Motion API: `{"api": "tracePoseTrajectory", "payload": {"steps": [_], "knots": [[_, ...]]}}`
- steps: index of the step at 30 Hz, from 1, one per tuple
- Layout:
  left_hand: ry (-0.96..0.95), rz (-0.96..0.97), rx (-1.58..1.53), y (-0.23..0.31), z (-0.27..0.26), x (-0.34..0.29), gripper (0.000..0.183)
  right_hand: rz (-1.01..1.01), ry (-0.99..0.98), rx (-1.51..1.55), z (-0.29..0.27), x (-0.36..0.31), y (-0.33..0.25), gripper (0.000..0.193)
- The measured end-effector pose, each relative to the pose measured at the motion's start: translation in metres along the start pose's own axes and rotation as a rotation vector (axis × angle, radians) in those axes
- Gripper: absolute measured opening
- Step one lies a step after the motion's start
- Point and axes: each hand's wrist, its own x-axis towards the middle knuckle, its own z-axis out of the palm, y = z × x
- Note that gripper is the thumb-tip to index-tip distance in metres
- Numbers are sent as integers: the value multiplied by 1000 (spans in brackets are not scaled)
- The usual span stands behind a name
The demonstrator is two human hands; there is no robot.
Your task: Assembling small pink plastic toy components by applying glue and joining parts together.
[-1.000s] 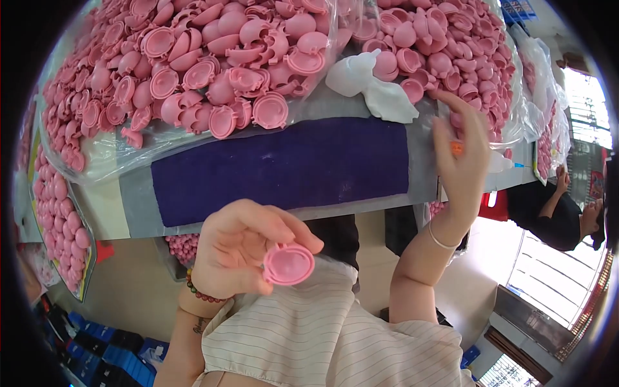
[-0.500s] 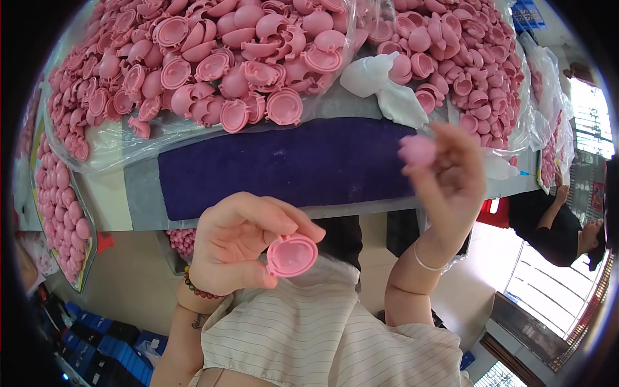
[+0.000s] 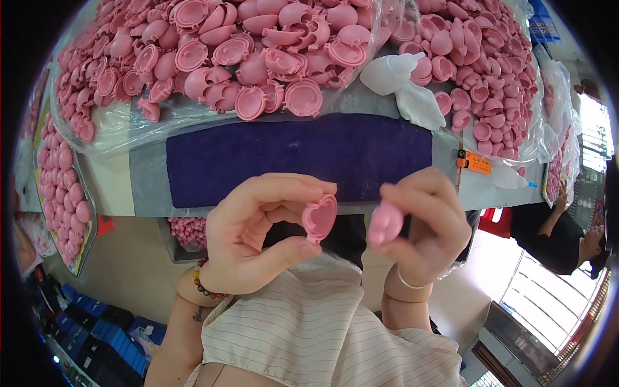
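Between thumb and fingers, my left hand [image 3: 258,232] grips a pink plastic half shell [image 3: 320,218] by its rim, with its hollow side facing right and a small hinge lug at the bottom. Opposite it, my right hand [image 3: 429,226] pinches a smaller rounded pink plastic piece [image 3: 387,223], partly covered by the fingers. A short gap separates the two parts. Both hands are held in front of the table's near edge, just below a dark purple cloth mat [image 3: 296,155].
A heap of pink hinged shells [image 3: 193,51] on clear plastic fills the back left; smaller pink cups [image 3: 483,97] lie back right. Between them sits a white squeeze bottle [image 3: 390,74]. An orange-handled cutter [image 3: 474,162] lies right of the mat. Another person [image 3: 548,235] is at far right.
My right hand has come down and left with its pink piece, toward the left hand. The left hand has moved up and right, turning the half shell to face the right hand.
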Motion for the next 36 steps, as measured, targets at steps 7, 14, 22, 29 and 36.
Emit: {"api": "tracePoseTrajectory", "payload": {"steps": [7, 14, 22, 29, 36], "knots": [[-20, 43, 35, -3, 5, 0, 38, -209, -96, 149, 21, -2, 13, 42], [-31, -4, 103, -4, 4, 1, 37, -265, -86, 111, 22, -4, 18, 43], [5, 36, 191, -2, 2, 5, 45, -381, 37, -243, 33, -18, 0, 39], [96, -16, -32, 0, 3, 7, 46, -398, 250, -376, 14, -25, 14, 31], [-25, 47, -73, 0, -5, 7, 43, -226, 1013, -548, -61, -30, 73, 30]]}}
